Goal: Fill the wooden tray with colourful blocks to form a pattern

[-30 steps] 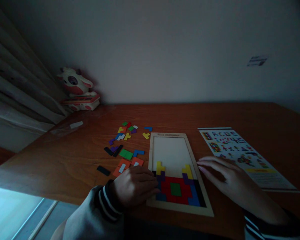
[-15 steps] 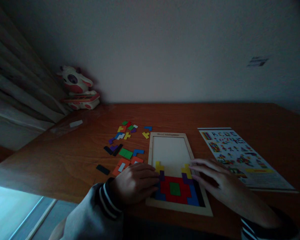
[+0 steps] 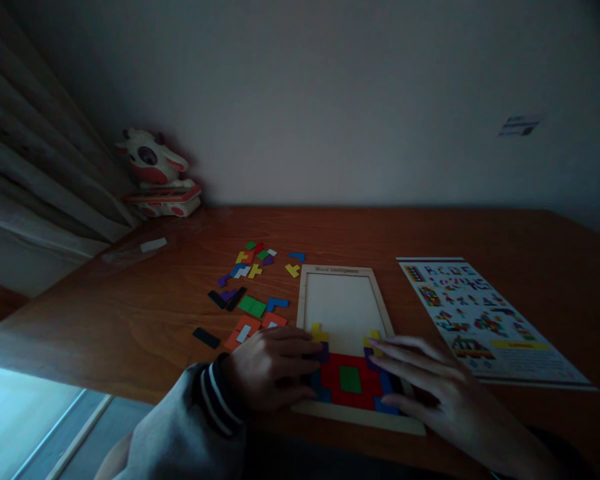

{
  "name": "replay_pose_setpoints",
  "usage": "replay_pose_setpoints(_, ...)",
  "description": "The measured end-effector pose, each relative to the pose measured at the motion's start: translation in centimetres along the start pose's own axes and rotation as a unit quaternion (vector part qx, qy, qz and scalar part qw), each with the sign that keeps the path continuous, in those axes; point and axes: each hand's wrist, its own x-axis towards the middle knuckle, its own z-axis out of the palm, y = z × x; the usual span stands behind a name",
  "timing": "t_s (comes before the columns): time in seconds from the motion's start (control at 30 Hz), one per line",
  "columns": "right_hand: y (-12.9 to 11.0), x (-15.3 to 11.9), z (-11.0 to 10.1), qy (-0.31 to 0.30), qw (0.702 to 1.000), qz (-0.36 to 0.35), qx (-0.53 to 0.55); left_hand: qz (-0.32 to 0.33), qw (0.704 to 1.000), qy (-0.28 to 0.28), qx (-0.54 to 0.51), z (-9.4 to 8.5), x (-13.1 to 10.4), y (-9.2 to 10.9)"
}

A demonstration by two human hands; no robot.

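A wooden puzzle tray (image 3: 353, 420) lies in front of me, its lower part filled with flat coloured pieces. A green block (image 3: 350, 379) sits inside a red surround (image 3: 353, 360), with purple and blue pieces at the sides and a yellow piece at each upper corner. My left hand (image 3: 275, 365) rests across the tray's left edge, fingers extended beside the left yellow piece (image 3: 319, 332). Spread over the right side, the fingers of my right hand (image 3: 433, 377) lie on or just above the right yellow piece (image 3: 374, 335) and the blue piece (image 3: 387, 403). Neither hand visibly holds anything.
Loose pieces lie left of the tray, among them a black bar (image 3: 206, 337), a green block (image 3: 253, 306) and a blue L-shape (image 3: 277, 304). A printed pattern sheet (image 3: 485, 313) lies to the right. A cow toy keyboard (image 3: 163, 193) stands at the back left.
My right hand has moved left and down over the tray's right side, covering more of the blue and black pieces. My left hand stays almost where it was.
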Motion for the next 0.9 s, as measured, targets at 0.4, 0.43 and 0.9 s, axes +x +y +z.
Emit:
replay_pose_setpoints(0.4, -0.39, -0.83, 0.20, -0.019, 1.000, -0.018, -0.002, 0.019, 1.000, -0.017, 0.008, -0.18, 0.23, -0.05)
replay_pose_setpoints(0.43, -0.42, -0.75, 0.14, -0.016, 1.000, -0.017, -0.003, 0.020, 1.000, -0.015, 0.011, -0.23, 0.27, -0.03)
replay_pose_setpoints(0.9, -0.68, -0.57, -0.24, -0.017, 0.999, -0.027, -0.018, 0.018, 0.999, -0.017, 0.028, -0.19, 0.14, 0.10)
